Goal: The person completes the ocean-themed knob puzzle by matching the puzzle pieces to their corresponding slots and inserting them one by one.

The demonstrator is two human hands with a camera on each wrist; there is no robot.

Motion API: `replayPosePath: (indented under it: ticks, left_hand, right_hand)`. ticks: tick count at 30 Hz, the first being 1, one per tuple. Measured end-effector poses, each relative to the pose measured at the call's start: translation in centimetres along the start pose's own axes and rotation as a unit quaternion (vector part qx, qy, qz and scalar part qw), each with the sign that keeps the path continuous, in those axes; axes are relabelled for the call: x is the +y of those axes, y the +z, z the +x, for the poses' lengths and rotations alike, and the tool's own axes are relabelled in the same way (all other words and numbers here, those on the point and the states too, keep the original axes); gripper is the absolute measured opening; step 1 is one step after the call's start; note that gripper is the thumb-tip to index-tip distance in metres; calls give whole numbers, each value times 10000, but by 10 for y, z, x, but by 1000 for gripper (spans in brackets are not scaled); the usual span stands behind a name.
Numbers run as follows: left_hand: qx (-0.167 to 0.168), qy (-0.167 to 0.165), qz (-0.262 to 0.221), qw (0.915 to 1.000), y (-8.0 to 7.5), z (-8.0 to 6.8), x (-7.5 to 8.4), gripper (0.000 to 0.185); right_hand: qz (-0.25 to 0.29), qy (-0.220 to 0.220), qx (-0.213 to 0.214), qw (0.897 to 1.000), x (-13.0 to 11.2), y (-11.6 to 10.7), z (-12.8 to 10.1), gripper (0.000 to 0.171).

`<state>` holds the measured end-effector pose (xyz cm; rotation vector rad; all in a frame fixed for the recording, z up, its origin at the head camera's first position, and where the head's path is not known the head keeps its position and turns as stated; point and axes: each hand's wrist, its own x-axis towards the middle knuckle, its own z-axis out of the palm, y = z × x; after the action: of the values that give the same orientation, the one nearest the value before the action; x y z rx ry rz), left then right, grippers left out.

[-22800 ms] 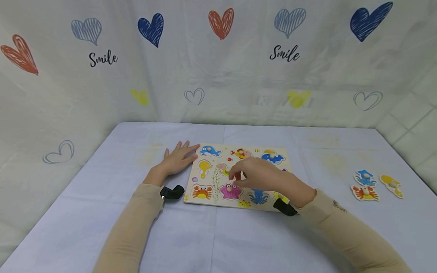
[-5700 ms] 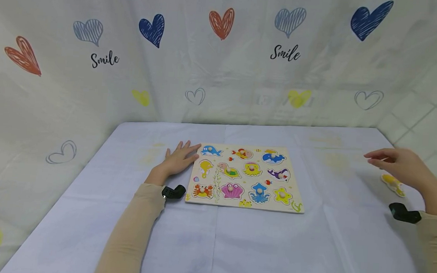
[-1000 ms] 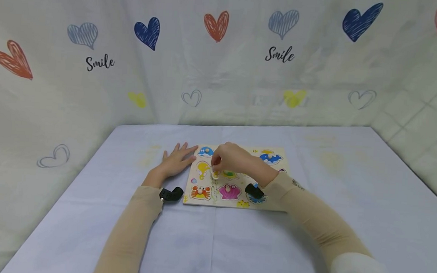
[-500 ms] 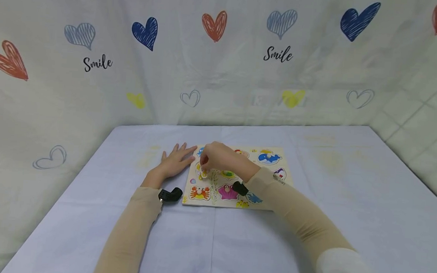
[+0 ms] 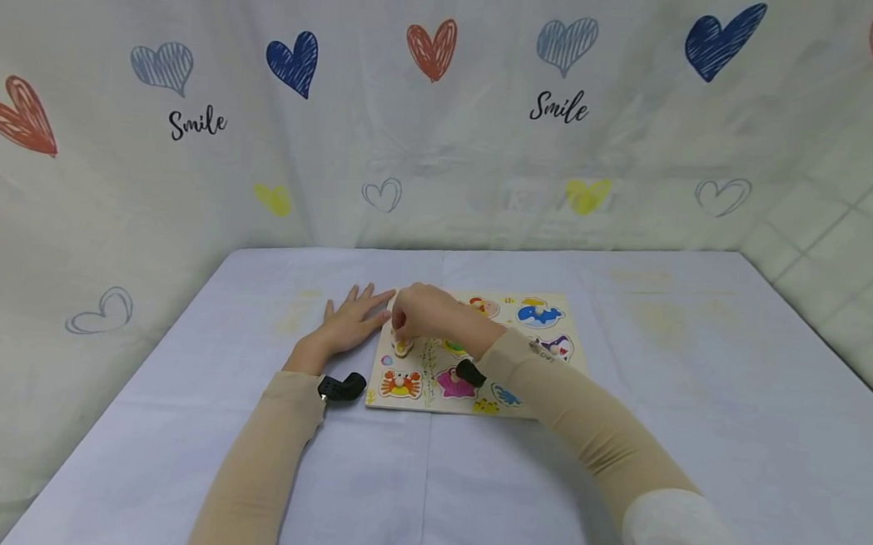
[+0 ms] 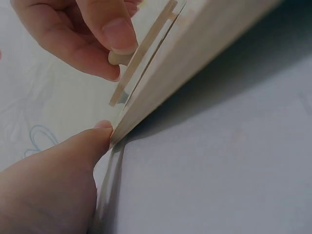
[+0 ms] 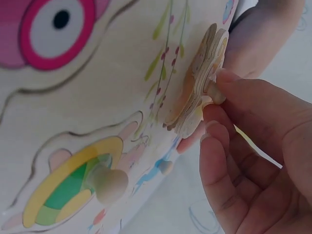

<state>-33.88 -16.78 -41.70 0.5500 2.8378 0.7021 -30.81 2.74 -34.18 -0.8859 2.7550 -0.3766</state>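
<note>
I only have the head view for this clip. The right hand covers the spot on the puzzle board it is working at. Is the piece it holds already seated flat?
Observer: No. In the left wrist view the seahorse piece stands tilted, one edge lifted off the puzzle board.
Operator: How is the right hand gripping it?
Observer: The right hand pinches the piece's small wooden peg between its fingertips.
Operator: Does the left hand actually touch the board?
Observer: Yes. The left hand's thumb presses against the board's edge.
</note>
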Motion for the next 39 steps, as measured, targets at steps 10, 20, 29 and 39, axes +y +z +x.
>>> replayPosePath:
  ticks: [10, 20, 29, 39]
  left_hand:
    - [5, 27, -11, 10000, 0, 0, -1, 62]
    - [8, 11, -25, 10000, 1, 2, 0, 62]
    - [-9, 16, -63, 10000, 0, 3, 0, 61]
    - [9, -33, 19, 10000, 2, 2, 0, 62]
  right_hand:
    - [-170, 187, -173, 9995, -1, 2, 3, 9]
    - [-313, 116, -150, 9993, -2, 2, 3, 8]
    - [-371, 91, -166, 9991, -2, 3, 2, 9]
    - [-52, 88, 109, 9999, 0, -2, -9, 17]
